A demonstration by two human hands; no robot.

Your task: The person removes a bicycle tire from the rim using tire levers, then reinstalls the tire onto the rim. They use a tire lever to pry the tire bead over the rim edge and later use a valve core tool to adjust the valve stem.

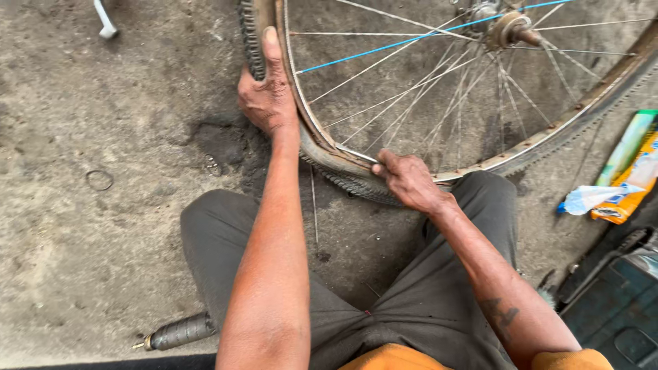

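Note:
A bicycle wheel (439, 89) with a rusty rim, thin spokes and one blue spoke stands on the concrete floor in front of my knees. Its knobbly black tyre (346, 179) hangs partly off the rim at the lower left. My left hand (266, 96) grips the tyre and rim on the left side, fingers over the tread. My right hand (410, 181) holds a thin metal lever (356, 155) wedged between tyre and rim at the bottom. The hub and axle (510, 29) sit at the top.
A black handlebar grip (179, 332) lies at the lower left. A small ring (99, 180) rests on the floor to the left. Yellow and green packets (627, 175) lie at the right, above a dark box (617, 308). My grey trousers fill the foreground.

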